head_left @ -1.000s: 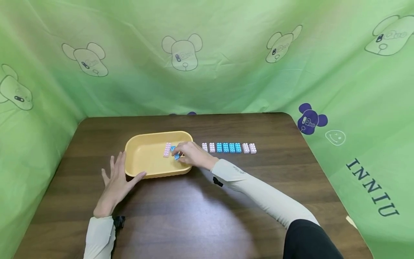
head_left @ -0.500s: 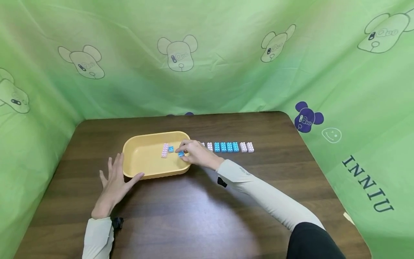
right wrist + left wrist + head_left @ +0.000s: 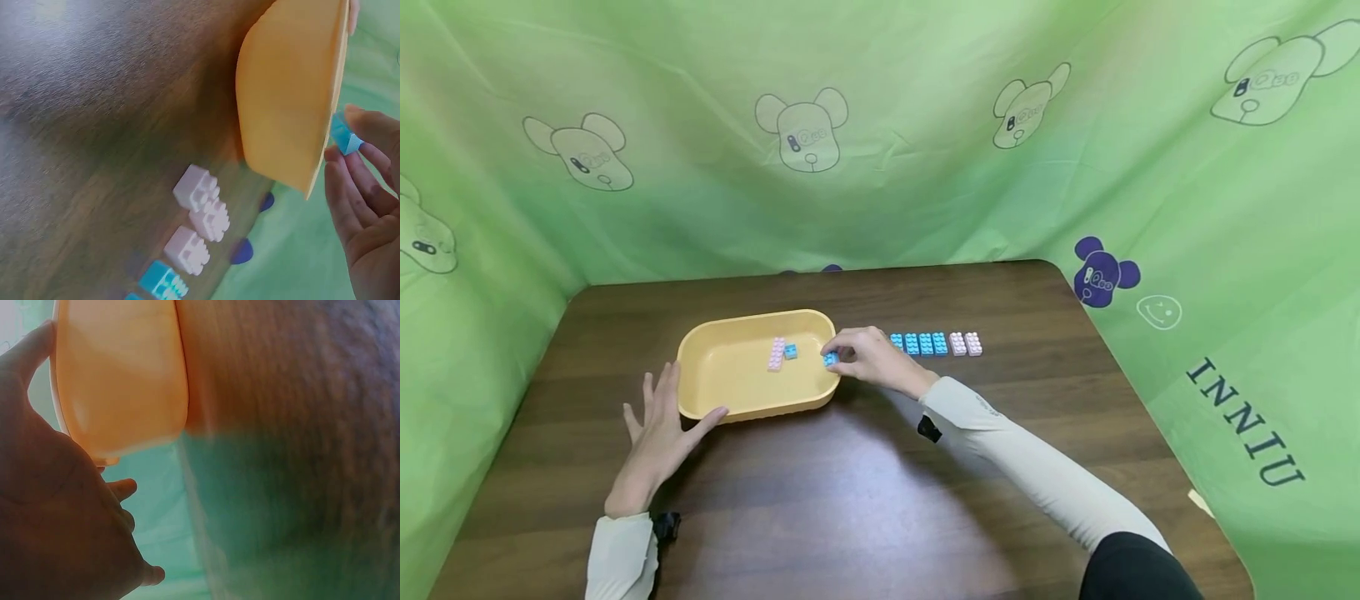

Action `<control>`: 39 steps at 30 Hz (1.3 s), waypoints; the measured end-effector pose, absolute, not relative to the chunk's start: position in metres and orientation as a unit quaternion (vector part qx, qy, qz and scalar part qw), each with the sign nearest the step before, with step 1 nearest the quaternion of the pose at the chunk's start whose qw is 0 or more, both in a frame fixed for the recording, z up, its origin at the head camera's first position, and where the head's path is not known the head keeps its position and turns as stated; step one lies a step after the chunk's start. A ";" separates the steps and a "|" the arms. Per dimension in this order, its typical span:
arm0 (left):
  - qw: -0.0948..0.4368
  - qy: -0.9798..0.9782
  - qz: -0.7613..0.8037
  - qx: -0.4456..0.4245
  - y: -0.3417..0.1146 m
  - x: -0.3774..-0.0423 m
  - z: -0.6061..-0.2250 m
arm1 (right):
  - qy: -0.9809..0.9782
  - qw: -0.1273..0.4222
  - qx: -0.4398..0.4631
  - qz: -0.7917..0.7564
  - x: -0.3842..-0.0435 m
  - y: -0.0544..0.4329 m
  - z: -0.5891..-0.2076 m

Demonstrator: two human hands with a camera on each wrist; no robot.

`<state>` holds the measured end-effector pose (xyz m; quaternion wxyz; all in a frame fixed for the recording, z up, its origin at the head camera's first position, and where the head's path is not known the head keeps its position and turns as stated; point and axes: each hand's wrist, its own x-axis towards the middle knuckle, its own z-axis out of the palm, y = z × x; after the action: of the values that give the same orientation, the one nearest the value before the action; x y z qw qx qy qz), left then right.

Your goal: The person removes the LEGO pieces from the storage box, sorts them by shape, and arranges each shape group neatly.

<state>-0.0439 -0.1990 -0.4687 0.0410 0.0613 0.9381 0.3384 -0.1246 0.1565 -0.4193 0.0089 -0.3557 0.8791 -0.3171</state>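
My right hand (image 3: 876, 358) pinches a blue toy brick (image 3: 345, 134) between thumb and fingers, right at the right-hand rim of a yellow tray (image 3: 775, 410). Spread along the tray's left end, my left hand (image 3: 658, 437) touches it, with the thumb at the front rim and the other fingers straight. Inside the tray lie a long pink brick (image 3: 777, 354) and a small blue brick (image 3: 790, 352), side by side. In the right wrist view, the held brick shows just above the tray's edge.
Right of the tray runs a row of blue bricks (image 3: 926, 344) with two pink bricks (image 3: 966, 344) at its far end. More pink bricks (image 3: 187, 250), nearer the tray, are hidden behind my right hand in the head view. A green printed curtain (image 3: 880, 208) surrounds the wooden table (image 3: 820, 517).
My right hand has moved right with the blue brick, from the tray's inside to its right rim. The left hand stays at the tray's left end. The head view has shifted slightly.
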 end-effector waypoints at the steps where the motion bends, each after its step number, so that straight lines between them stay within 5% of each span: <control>1: 0.040 0.938 0.339 0.061 -0.199 -0.044 -0.469 | 0.878 0.007 -0.352 -0.324 -0.124 0.158 -0.420; 39: 0.037 0.936 0.344 0.064 -0.200 -0.044 -0.471 | 0.911 0.035 -0.220 -0.347 -0.117 0.222 -0.461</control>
<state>-0.0443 -0.2001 -0.4709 0.0375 0.0635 0.9359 0.3445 -0.1174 0.2222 -0.4606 0.0349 -0.2203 0.9110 -0.3468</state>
